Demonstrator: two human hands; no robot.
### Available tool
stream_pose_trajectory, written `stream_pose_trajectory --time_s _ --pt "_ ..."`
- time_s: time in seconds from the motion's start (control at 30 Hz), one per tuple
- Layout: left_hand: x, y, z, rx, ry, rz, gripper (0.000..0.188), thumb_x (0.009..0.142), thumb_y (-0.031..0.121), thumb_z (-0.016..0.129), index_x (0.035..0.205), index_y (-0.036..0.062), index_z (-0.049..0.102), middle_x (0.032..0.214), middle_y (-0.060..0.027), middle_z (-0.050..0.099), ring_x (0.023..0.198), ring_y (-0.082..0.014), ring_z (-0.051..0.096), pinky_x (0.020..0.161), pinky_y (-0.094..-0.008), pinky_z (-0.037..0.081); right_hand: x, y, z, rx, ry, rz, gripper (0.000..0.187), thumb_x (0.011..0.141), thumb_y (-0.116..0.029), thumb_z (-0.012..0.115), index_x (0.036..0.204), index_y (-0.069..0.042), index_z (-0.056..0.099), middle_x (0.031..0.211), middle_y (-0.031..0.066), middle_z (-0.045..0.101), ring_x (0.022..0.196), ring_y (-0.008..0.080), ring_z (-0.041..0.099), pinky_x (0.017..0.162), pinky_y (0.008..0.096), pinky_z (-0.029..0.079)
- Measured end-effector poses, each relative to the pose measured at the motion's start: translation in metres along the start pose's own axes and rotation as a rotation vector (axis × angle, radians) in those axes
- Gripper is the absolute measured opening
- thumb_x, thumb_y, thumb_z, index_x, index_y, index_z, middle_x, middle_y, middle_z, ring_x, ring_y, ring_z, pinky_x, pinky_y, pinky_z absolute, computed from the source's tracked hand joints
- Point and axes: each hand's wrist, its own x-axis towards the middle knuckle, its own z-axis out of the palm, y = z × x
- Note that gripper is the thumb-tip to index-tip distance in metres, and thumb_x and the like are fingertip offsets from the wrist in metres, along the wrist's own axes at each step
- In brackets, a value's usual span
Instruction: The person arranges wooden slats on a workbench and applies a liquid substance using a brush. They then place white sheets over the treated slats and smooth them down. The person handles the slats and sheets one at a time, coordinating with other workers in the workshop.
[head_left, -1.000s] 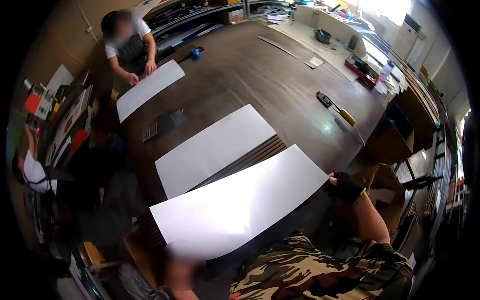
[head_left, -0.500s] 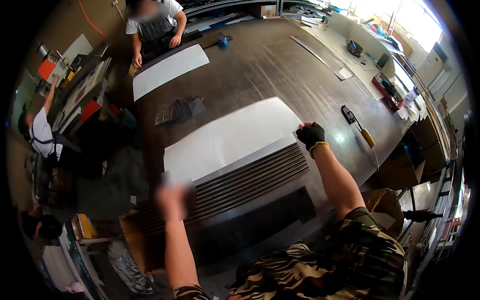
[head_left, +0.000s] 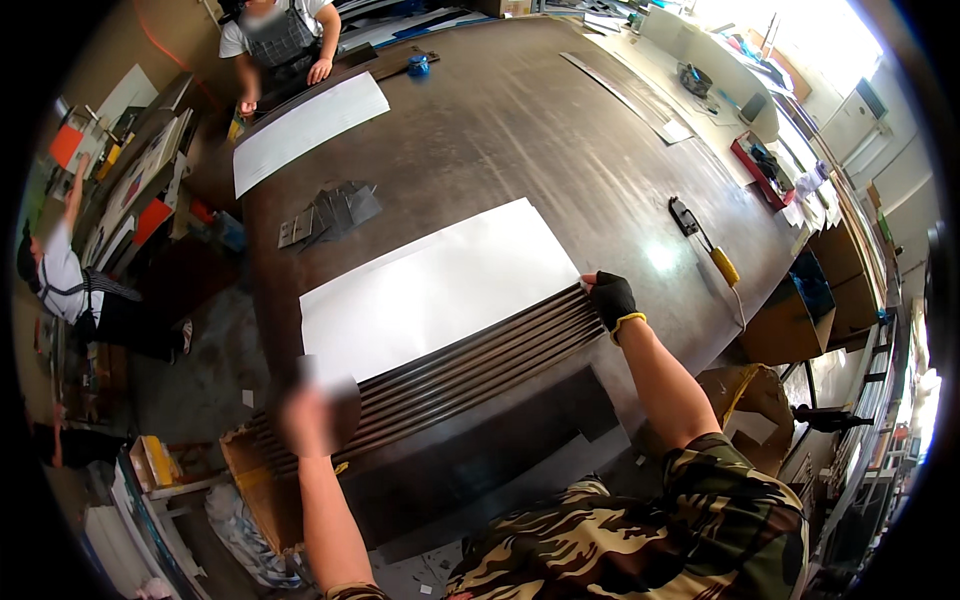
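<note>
A large white sheet (head_left: 435, 285) lies over the dark tabletop in front of me, its long near edge against a row of long dark ribs or bars (head_left: 480, 350). My right hand (head_left: 610, 298), in a black fingerless glove with a yellow cuff, pinches the sheet's near right corner. At the near left corner is my left hand (head_left: 318, 410). A blur covers its fingers, so I cannot see how it holds the sheet. Nearer my body, below the bars, is a flat black panel (head_left: 490, 460).
Dark flat pieces (head_left: 335, 215) lie left of the sheet. A yellow-handled corded tool (head_left: 724, 266) rests at right, beyond a red box (head_left: 765, 170). Across the table a person (head_left: 285, 50) handles another white sheet (head_left: 310, 130). A cardboard box (head_left: 255, 475) stands at lower left.
The white sheet has come nearer to me and lies flatter; its near edge now covers the grey strip beside the bars. Both hands have stayed at its near corners. The view has shifted slightly.
</note>
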Motion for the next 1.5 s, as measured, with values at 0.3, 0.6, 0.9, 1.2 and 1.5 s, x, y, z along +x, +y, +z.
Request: stream_pose_trajectory --time_s 0.3,0.6,0.9,1.2,1.5 --pt "-0.015 -0.006 0.001 0.208 0.082 0.348 0.018 0.089 0.009 0.072 0.103 -0.0022 0.074 0.092 -0.0055 0.074 0.084 -0.0131 0.067 0.079 -0.0275 0.053 0.007 0.008 0.005 -0.045 -0.026 0.030 0.025 0.086 -0.006 0.061 0.106 -0.003 0.076 0.094 0.0108 0.076 0.086 0.0185 0.069 0.079 0.0297 0.052" --pt "-0.009 -0.010 0.006 0.621 0.148 0.347 0.028 0.083 0.018 0.077 0.107 0.0056 0.076 0.099 -0.0117 0.076 0.088 -0.0235 0.074 0.082 -0.0335 0.055 0.008 0.003 0.008 0.018 0.028 0.072 0.020 0.084 -0.017 0.075 0.094 0.001 0.074 0.075 0.0049 0.068 0.065 0.0145 0.062 0.062 0.0305 0.050" --pt "-0.018 0.002 0.018 0.611 0.194 0.256 0.028 0.082 0.017 0.079 0.108 0.0074 0.077 0.092 -0.0080 0.077 0.082 -0.0196 0.073 0.078 -0.0327 0.056 0.022 0.013 0.016 0.021 0.109 0.136 0.020 0.081 -0.018 0.081 0.086 0.000 0.074 0.074 0.0059 0.071 0.066 0.0148 0.063 0.065 0.0319 0.052" --pt "-0.019 0.004 0.018 0.616 0.225 0.313 0.024 0.079 0.011 0.080 0.100 0.0023 0.073 0.086 -0.0080 0.075 0.078 -0.0163 0.070 0.073 -0.0298 0.055 0.027 0.017 0.018 -0.075 0.118 0.128 0.020 0.079 -0.021 0.081 0.085 -0.003 0.075 0.073 0.0061 0.071 0.066 0.0155 0.064 0.066 0.0324 0.052" --pt "-0.014 -0.001 0.018 0.647 0.231 0.347 0.019 0.077 0.011 0.081 0.092 0.0035 0.071 0.080 -0.0064 0.073 0.072 -0.0159 0.068 0.070 -0.0299 0.054 0.033 0.026 0.017 -0.063 0.101 0.126 0.019 0.082 -0.019 0.079 0.086 -0.001 0.073 0.073 0.0064 0.070 0.064 0.0158 0.062 0.062 0.0325 0.051"
